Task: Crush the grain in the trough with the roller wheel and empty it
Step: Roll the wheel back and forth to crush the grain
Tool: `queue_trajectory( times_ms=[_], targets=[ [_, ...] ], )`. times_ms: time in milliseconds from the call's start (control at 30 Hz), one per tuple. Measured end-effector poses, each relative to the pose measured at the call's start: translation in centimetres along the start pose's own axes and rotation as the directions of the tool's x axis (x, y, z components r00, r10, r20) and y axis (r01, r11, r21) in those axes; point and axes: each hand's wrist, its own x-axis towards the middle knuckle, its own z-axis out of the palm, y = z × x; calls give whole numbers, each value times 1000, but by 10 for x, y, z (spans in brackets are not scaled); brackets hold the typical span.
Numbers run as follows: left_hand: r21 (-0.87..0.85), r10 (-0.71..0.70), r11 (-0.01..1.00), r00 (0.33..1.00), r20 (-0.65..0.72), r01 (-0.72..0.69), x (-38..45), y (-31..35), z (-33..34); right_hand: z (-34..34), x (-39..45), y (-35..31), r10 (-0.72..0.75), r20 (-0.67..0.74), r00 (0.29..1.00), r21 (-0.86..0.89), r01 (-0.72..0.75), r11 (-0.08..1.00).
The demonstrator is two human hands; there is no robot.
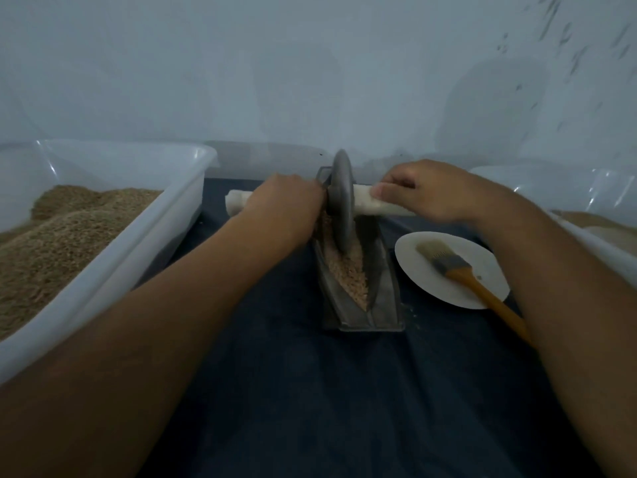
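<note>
With the trough on the dark cloth, still full of coarse grain, crushing is unfinished and emptying remains: your left hand and right hand grip the roller wheel axle.

Grey roller wheel on a pale handle; tan grain in the grey trough; beside it, an orange-handled brush.
</note>
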Motion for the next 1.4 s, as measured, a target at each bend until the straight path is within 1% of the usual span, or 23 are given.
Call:
queue_trajectory(
  times_ms=[67,167,233,300,367,400,467,533,600,700,800,933,1000,1067,1233,1333,1400],
  targets=[
    [-18,-21,1000,999,-41,20,4,-4,11,12,7,-1,-5,-113,994,-53,-1,999],
    [-51,-30,998,996,-84,26,6,-9,22,25,15,-5,-19,-230,973,-209,-31,977],
    [-55,-39,998,992,-118,32,5,-8,24,27,16,-5,-20,-275,961,-221,-43,974],
    [-43,-41,998,990,-133,36,4,-6,22,28,15,-2,-3,-278,961,-218,-60,974],
    [-34,-41,999,992,-120,37,4,-5,18,26,13,-1,4,-236,972,-187,-50,981],
    [-43,-45,998,994,-100,41,3,-5,14,23,11,-2,2,-198,980,-144,-31,989],
    [-68,-65,996,997,-48,61,-1,-5,4,14,6,-4,-7,-98,995,-42,3,999],
    [-67,-77,995,997,-18,76,-8,-2,-6,2,1,-6,-20,5,1000,-10,20,1000],
    [-52,-83,995,996,-19,82,-13,3,-15,-9,-6,-6,-6,104,995,5,6,1000],
    [-16,-81,997,997,20,81,-19,6,-29,-23,-17,-10,14,218,976,134,-44,990],
    [-11,-68,998,993,101,70,-23,6,-39,-32,-24,-19,-51,281,958,187,-2,982],
    [0,-76,997,971,229,78,-26,8,-45,-40,-29,-32,-111,322,940,193,50,980],
    [14,-81,997,957,279,80,-26,8,-46,-40,-29,-38,-115,341,933,163,62,985],
    [18,-85,996,950,300,83,-25,8,-45,-37,-30,-40,-101,358,928,125,59,990],
    [-51,-37,997,959,282,53,-23,9,-39,-31,-26,-33,-88,323,942,112,54,992],
    [-113,16,994,985,172,4,-19,8,-32,-24,-21,-20,-57,299,953,105,27,994],
    [-143,16,990,993,116,1,-17,7,-25,-17,-16,-10,-26,256,966,62,11,998]
  ],
)
